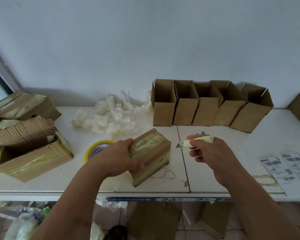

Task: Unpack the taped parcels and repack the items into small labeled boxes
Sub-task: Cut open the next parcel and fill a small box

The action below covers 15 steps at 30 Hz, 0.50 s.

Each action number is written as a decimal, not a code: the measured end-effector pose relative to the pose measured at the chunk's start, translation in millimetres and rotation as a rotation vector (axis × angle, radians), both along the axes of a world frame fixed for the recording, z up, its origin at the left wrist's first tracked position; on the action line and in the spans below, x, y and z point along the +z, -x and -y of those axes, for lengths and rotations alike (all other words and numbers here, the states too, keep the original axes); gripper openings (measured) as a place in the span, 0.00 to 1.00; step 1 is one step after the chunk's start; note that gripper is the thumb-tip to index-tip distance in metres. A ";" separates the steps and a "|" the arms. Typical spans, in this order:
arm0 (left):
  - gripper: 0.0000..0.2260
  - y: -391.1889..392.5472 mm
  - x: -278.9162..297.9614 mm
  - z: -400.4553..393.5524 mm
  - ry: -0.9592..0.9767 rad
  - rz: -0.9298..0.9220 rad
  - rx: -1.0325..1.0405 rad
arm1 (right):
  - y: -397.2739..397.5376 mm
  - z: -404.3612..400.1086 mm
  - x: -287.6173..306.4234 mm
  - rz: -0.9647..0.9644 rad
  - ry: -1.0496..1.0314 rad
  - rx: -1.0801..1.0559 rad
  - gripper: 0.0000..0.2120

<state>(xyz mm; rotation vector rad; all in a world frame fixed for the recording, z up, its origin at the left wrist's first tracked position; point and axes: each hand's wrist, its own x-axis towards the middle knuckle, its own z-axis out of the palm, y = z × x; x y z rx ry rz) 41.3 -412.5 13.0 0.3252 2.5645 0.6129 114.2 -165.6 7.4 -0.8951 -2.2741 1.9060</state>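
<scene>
White table (215, 170) against a pale wall. Near the front edge, a taped parcel (151, 153) gripped at its left end by the left hand (119, 157). Just to its right, a utility knife (194, 142) clasped in the right hand (210, 155) — blade pointing at the parcel, not touching. Behind — five small open boxes (210, 104) in a row.

The left hand (119, 155) grips a taped parcel (150, 155) on the table (215, 170) while the right hand (209, 155) holds a utility knife (192, 142) just beside it.
</scene>
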 end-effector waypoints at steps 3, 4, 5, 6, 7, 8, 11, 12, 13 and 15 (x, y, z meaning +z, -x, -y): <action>0.42 -11.4 -4.0 -11.9 0.080 -0.095 0.035 | -0.1 4.2 -1.8 -0.017 0.092 -0.061 0.08; 0.43 -15.5 -5.6 -15.7 0.104 -0.123 0.046 | -0.5 7.2 -1.2 -0.026 0.125 -0.056 0.08; 0.43 -19.1 -6.9 -18.8 0.097 -0.132 0.055 | -0.6 9.9 -0.8 -0.033 0.150 -0.049 0.07; 0.40 -21.6 -6.9 -20.9 0.045 -0.124 0.068 | -0.7 12.5 -0.2 -0.038 0.170 -0.041 0.06; 0.35 -22.9 -5.6 -21.8 -0.027 -0.127 0.077 | -0.6 14.5 -0.1 -0.041 0.185 -0.036 0.06; 0.28 -23.5 -3.5 -21.1 -0.086 -0.183 0.057 | -0.8 15.8 0.2 -0.042 0.191 -0.036 0.06; 0.23 -13.9 -2.0 -11.3 -0.050 -0.367 -0.143 | -1.2 16.0 1.9 -0.037 0.163 -0.053 0.07; 0.29 -9.4 -4.5 -8.1 0.013 -0.387 -0.248 | -1.8 15.5 2.8 -0.037 0.162 -0.063 0.07; 0.34 -5.9 -6.6 -6.5 0.082 -0.360 -0.335 | -2.0 14.8 3.3 -0.036 0.165 -0.071 0.08; 0.38 -1.4 -10.4 -8.0 0.163 -0.300 -0.423 | -4.0 12.7 4.6 -0.037 0.167 -0.085 0.09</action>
